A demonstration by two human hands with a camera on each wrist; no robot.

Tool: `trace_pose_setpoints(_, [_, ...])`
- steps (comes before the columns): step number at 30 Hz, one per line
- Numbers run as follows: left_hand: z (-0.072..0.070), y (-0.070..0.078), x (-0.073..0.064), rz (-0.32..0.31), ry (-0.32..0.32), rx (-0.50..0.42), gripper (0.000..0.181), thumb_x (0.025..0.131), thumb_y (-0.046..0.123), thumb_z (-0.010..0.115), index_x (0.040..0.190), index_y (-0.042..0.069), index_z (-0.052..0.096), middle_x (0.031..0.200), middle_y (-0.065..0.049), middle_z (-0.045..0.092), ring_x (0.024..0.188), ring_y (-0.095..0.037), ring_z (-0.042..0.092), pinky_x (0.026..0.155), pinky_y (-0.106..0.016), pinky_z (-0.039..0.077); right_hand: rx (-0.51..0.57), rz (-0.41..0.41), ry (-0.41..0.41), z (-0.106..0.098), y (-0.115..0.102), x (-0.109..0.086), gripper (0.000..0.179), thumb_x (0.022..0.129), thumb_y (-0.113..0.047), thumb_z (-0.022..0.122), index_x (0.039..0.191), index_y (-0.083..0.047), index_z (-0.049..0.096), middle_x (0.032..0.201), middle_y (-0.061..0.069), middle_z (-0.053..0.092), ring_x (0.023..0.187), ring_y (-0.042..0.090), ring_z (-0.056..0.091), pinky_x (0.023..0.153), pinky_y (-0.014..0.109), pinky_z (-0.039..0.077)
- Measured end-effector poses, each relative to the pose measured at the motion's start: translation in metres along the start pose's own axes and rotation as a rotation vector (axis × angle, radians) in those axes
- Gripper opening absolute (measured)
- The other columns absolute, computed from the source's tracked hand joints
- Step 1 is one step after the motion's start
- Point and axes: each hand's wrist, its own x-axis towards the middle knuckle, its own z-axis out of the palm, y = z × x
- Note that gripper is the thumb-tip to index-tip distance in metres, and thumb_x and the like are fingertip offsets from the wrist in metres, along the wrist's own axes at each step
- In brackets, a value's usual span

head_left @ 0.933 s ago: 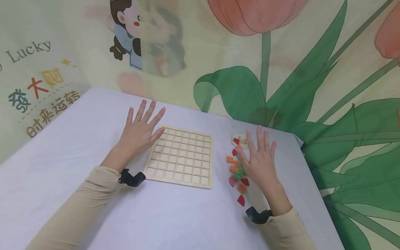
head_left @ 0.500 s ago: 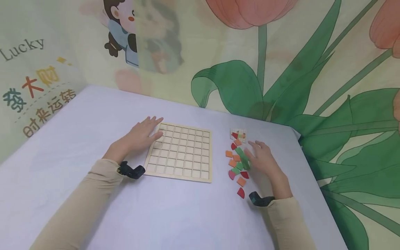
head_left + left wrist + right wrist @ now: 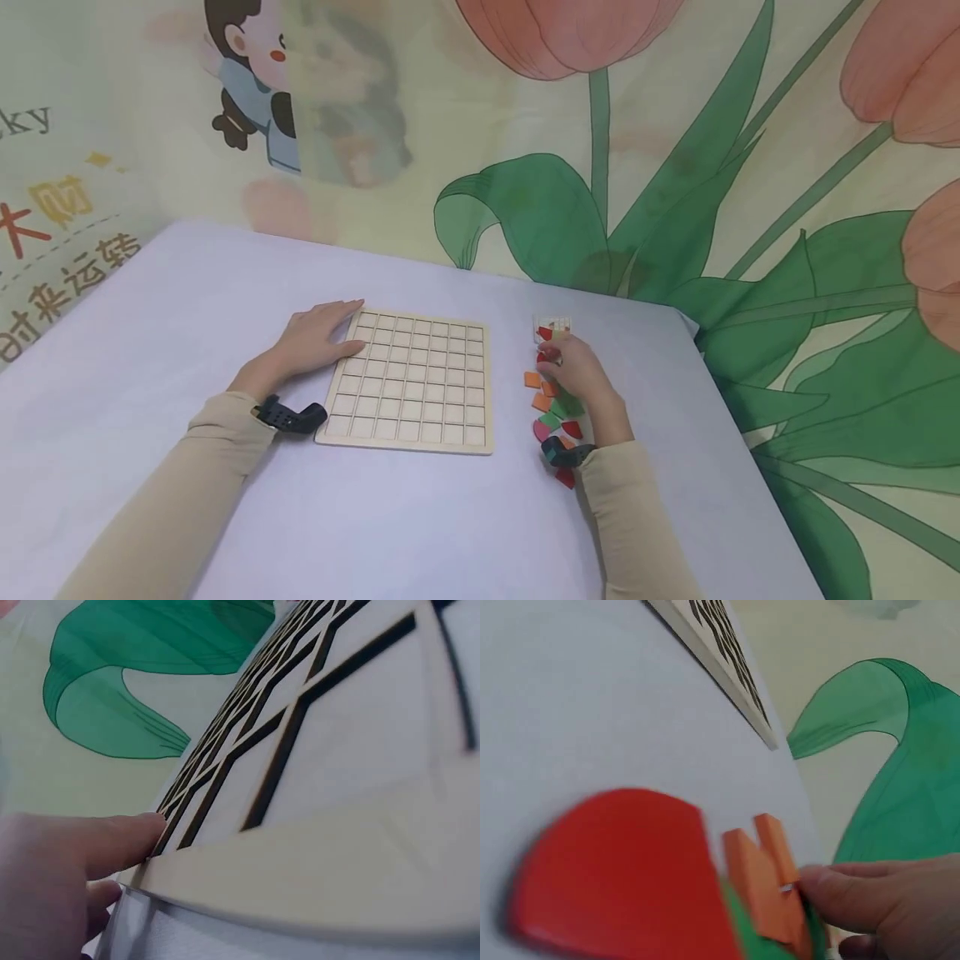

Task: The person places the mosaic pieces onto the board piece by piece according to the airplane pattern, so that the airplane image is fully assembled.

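My left hand (image 3: 311,337) rests at the left edge of a square wooden grid board (image 3: 412,387), fingers extended alongside it. In the left wrist view the thumb (image 3: 124,840) lies over the board's corner. My right hand (image 3: 581,371) reaches over a strip of small coloured pieces, thumb and fingers bent towards each other around a red piece (image 3: 542,357); I cannot tell whether it is gripped. Close up in the right wrist view, a large red rounded piece (image 3: 622,877) and orange pieces (image 3: 754,885) lie before the thumb. The hand partly covers the green pieces (image 3: 570,406).
A small printed card (image 3: 562,322) lies behind the pieces, near the back of the white-covered table (image 3: 420,525). Orange squares (image 3: 532,380) and a pink piece (image 3: 541,431) sit between board and right arm. A printed wall (image 3: 495,108) rises behind the table.
My right hand has moved forward and left over the pieces, its spread fingers now bent. The left hand has lowered from spread fingers to lie along the board's edge. The view has shifted slightly.
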Motion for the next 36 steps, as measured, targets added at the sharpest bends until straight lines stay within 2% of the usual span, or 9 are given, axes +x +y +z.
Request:
trace_pose_setpoints(5, [0.002,-0.003,0.000,0.023,0.020,-0.013,0.072,0.090,0.040,0.058,0.150,0.012,0.028,0.152,-0.018,0.033,0.140,-0.040,0.024,0.106,-0.063,0.019,-0.037,0.019,0.018,0.007,-0.001,0.003,0.036,0.088,-0.021,0.068,0.121,-0.010,0.062,0.115,0.012,0.061,0.108,0.028,0.056,0.095,0.044,0.050])
trace_pose_setpoints(10, [0.005,-0.004,-0.001,0.051,0.045,0.000,0.069,0.090,0.040,0.058,0.148,0.012,0.032,0.152,-0.015,0.034,0.140,-0.039,0.025,0.105,-0.061,0.020,-0.010,0.039,0.044,0.009,-0.001,0.002,0.035,0.087,-0.017,0.069,0.119,-0.008,0.059,0.113,0.013,0.061,0.105,0.027,0.056,0.094,0.043,0.051])
trace_pose_setpoints(16, [0.008,-0.005,-0.004,0.055,0.049,0.016,0.067,0.091,0.040,0.058,0.147,0.011,0.035,0.152,-0.015,0.034,0.140,-0.039,0.026,0.105,-0.061,0.021,0.058,0.089,0.060,0.014,-0.002,0.000,0.033,0.085,-0.017,0.071,0.115,-0.011,0.056,0.108,0.011,0.062,0.098,0.025,0.056,0.089,0.040,0.054])
trace_pose_setpoints(21, [0.006,-0.004,-0.003,0.048,0.056,0.019,0.067,0.091,0.041,0.057,0.147,0.012,0.035,0.152,-0.014,0.034,0.141,-0.038,0.025,0.107,-0.061,0.021,0.062,0.121,0.076,0.013,-0.003,0.002,0.033,0.084,-0.017,0.072,0.113,-0.012,0.057,0.106,0.009,0.063,0.097,0.024,0.057,0.087,0.038,0.055])
trace_pose_setpoints(25, [0.006,-0.002,-0.004,0.070,0.059,0.023,0.065,0.092,0.041,0.056,0.146,0.011,0.037,0.152,-0.016,0.035,0.141,-0.038,0.026,0.106,-0.060,0.022,0.063,0.141,0.084,0.010,-0.002,-0.001,0.033,0.084,-0.017,0.073,0.113,-0.012,0.057,0.106,0.010,0.063,0.098,0.024,0.058,0.086,0.038,0.056])
trace_pose_setpoints(31, [0.004,-0.001,-0.006,0.085,0.070,0.032,0.062,0.092,0.038,0.055,0.145,0.011,0.038,0.151,-0.016,0.037,0.141,-0.038,0.027,0.105,-0.060,0.024,0.082,0.110,0.101,0.008,-0.004,-0.002,0.030,0.085,-0.018,0.071,0.112,-0.012,0.058,0.107,0.010,0.064,0.099,0.024,0.058,0.085,0.038,0.056])
trace_pose_setpoints(36, [0.004,-0.001,-0.006,0.076,0.060,0.027,0.060,0.092,0.038,0.055,0.145,0.012,0.039,0.151,-0.015,0.036,0.141,-0.036,0.026,0.105,-0.059,0.024,0.121,0.036,0.133,0.004,-0.014,-0.002,0.025,0.089,-0.019,0.067,0.111,-0.012,0.057,0.105,0.008,0.066,0.097,0.023,0.060,0.082,0.036,0.057])
